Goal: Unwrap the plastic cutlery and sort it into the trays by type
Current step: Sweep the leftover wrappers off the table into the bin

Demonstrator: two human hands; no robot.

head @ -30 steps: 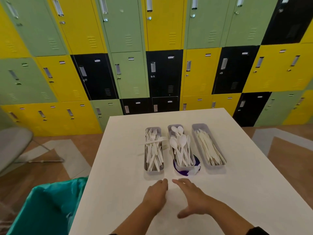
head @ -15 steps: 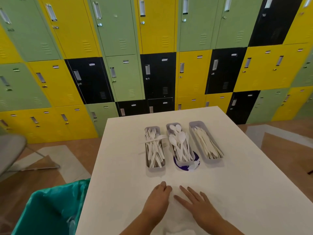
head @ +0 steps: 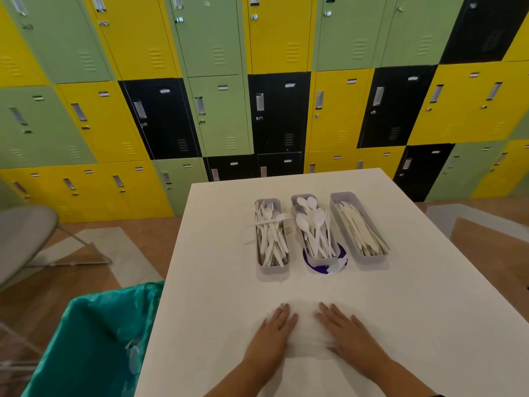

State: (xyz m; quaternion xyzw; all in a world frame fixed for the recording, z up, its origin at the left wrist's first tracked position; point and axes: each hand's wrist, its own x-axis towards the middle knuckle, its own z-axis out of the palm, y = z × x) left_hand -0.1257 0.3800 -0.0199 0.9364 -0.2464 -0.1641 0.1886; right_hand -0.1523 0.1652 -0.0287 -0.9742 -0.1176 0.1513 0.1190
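Head view: left hand [head: 273, 329] and right hand [head: 347, 332], each grip released, flat on table [head: 429, 310]. Beyond both: fork tray [head: 259, 265], spoon tray [head: 297, 200], knife tray [head: 335, 197], filled. Probably finished; check for stray wrappers.

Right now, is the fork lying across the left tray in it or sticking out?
Sticking out. The crosswise fork rests on the fork tray rim, and both its ends overhang the sides.

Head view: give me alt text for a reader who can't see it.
Both hands, left hand and right hand, rest flat with straight fingers on a white table. Beyond them stand three grey trays: forks, spoons, knives. A green-lined bin sits at the left.
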